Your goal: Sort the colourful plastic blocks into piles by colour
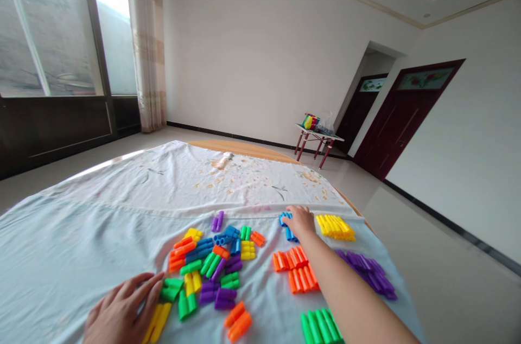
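Observation:
My left hand (124, 309) lies at the near left with its fingers stretched out and slightly apart. Its fingertips touch or nearly touch a green double-tube plastic piece (171, 290), and a yellow piece (158, 322) lies partly beneath it. My right hand (302, 221) is farther off, its thumb and fingers curled at a small group of blue tube pieces (290, 233), which it partly hides. Between my hands lies a mixed pile of joined tubes, including a blue piece (203, 249), a purple piece (224, 298) and a loose orange piece (237, 322).
Around my right forearm are single-colour groups: yellow pieces (335, 227), orange pieces (302, 279), purple pieces (368, 273) and green pieces (321, 326). A pale, wrinkled cloth (89, 241) covers the round table (232, 146). Beyond stands a small folding table (321, 134) bearing bags.

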Demonstrator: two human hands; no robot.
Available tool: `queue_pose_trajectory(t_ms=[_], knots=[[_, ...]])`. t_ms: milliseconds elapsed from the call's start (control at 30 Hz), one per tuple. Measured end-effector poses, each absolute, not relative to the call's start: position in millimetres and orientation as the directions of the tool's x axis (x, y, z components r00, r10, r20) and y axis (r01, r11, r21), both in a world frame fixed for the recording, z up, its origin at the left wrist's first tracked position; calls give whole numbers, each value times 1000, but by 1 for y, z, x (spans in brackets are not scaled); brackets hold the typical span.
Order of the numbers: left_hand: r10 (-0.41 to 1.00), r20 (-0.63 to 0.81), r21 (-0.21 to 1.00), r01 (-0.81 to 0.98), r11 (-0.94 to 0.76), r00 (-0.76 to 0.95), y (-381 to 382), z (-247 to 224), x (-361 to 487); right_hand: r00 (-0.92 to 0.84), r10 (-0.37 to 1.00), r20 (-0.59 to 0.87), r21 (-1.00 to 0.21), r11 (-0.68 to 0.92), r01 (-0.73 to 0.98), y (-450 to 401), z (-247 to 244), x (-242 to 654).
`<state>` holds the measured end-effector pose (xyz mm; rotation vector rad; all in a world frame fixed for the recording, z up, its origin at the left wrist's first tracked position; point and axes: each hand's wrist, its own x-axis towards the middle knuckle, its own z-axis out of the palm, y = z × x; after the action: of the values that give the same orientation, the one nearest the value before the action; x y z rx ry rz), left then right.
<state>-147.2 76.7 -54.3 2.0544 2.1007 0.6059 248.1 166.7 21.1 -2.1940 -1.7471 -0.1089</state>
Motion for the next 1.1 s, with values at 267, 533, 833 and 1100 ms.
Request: queue_pose_trajectory(t_ms=[267,533,833,1100], knots=[[982,181,398,917,-24,-53,76,-50,-145,-55,893,447,-362,237,902,102,37,163],[977,215,398,914,-73,-15,73,-45,-142,31,888,459,-692,336,639,22,-18,119],[977,215,354,933,-68,-10,66,-36,-135,58,870,490,-705,356,613,4,-44,130],[975,223,343,936,-80,1,60,-32,-132,4,865,501,-676,388,627,3,-48,131]])
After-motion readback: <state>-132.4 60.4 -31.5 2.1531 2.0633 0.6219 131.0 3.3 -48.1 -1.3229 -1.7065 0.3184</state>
